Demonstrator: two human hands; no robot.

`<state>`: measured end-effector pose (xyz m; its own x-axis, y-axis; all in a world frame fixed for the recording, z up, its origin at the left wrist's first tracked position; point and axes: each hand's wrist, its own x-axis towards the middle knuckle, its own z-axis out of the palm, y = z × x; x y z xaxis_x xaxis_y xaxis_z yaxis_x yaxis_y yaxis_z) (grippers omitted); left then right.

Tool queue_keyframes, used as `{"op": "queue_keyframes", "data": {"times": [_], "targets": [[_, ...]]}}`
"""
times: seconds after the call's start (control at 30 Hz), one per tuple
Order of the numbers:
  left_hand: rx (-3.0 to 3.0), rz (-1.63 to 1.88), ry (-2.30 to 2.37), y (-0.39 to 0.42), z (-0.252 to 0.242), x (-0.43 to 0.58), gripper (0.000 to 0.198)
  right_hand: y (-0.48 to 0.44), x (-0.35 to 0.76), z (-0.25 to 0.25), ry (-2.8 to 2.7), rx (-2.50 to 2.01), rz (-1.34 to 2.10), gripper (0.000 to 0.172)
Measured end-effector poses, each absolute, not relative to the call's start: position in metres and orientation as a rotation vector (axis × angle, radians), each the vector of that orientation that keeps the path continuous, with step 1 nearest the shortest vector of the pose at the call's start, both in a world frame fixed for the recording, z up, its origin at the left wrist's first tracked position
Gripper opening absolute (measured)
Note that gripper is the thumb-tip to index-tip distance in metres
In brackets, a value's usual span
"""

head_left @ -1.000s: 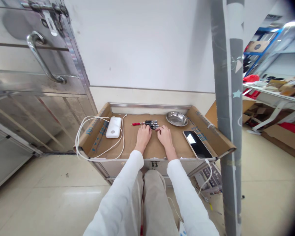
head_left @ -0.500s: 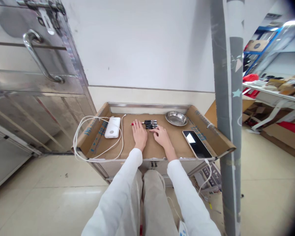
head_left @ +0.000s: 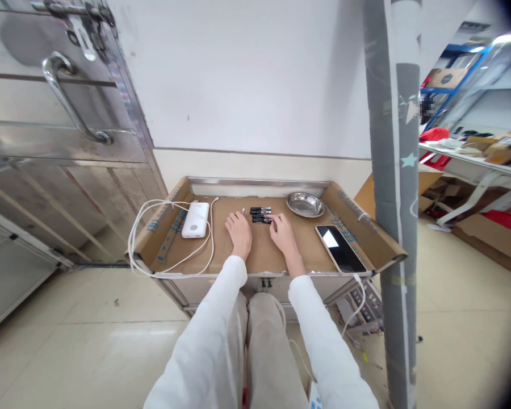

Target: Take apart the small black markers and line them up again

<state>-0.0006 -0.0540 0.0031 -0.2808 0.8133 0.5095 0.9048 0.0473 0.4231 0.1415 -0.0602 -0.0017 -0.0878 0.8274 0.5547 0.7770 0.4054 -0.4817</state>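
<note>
Several black marker pens (head_left: 260,211) lie side by side in a short stack on the brown cardboard lining (head_left: 264,250) of a shallow tray-like tabletop. My right hand (head_left: 283,234) is at their right end, fingers bent and closed on the end of the nearest marker pen (head_left: 262,220). Left of the row, my left hand (head_left: 239,232) rests low on the cardboard with its fingers curled over a marker pen. Only a small pale tip (head_left: 243,211) of that pen shows beyond the fingers; its body is hidden.
A white power bank (head_left: 195,220) with a looped white cable (head_left: 132,238) lies at the left. A round steel dish (head_left: 305,205) is at the back right, and a phone (head_left: 340,249) with a cable lies at the front right. Beyond the right edge stands a grey wrapped post (head_left: 398,227).
My left hand's fingers have curled in, and the red pen end beside them is now out of sight. The right hand's pointing finger has bent onto the end of the pens.
</note>
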Motion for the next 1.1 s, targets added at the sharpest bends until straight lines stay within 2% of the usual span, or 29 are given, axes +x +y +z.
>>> {"op": "queue_keyframes", "data": {"times": [0.17, 0.33, 0.47, 0.6, 0.93, 1.1], "targets": [[-2.361, -1.227, -1.715, -0.061, 0.01, -0.001, 0.025, -0.063, 0.142, 0.003, -1.799, -1.232, 0.114, 0.051], [-2.641, -1.358, -1.413, -0.068, 0.013, 0.001, 0.017, -0.06, 0.145, -0.001, -1.799, -1.156, 0.161, 0.039], [-2.588, -1.732, -1.286, -0.063, 0.009, 0.0, 0.016, -0.057, 0.145, -0.007, -1.804, -1.147, 0.189, 0.035], [-2.47, -2.017, -1.227, -0.058, 0.006, 0.0, 0.023, -0.057, 0.143, -0.01, -1.842, -1.157, 0.271, 0.032], [-2.283, -2.157, -1.257, -0.063, 0.012, -0.002, 0.02, -0.06, 0.142, -0.006, -1.814, -1.148, 0.318, 0.032], [-2.127, -2.243, -1.396, -0.061, 0.012, -0.004, 0.018, -0.061, 0.141, -0.004, -1.741, -1.136, 0.329, 0.026]]}}
